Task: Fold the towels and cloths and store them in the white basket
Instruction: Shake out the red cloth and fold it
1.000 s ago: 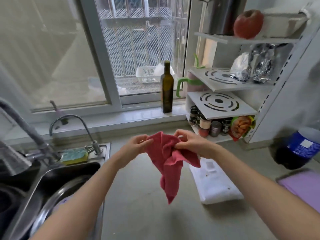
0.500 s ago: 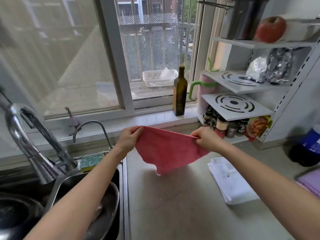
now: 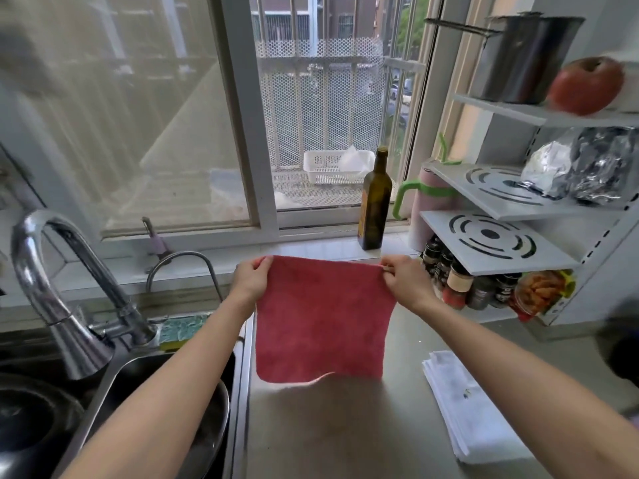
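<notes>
Red cloth (image 3: 323, 319) hides the fingertips of both hands at its top corners, and the tabletop (image 3: 345, 426) behind it. White folded towel (image 3: 473, 413), right of the cloth: near end covered by the right forearm. Dark round object (image 3: 622, 350) right of the towel: blurred, cut by the frame edge, unidentifiable. Jar labels (image 3: 460, 281) right of the cloth: too small to read.

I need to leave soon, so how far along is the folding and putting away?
Done: a white towel lies folded on the counter. In hand: the left hand and right hand pinch the top corners of a red cloth, hanging flat, unfolded. Left: fold it and store both.
</notes>
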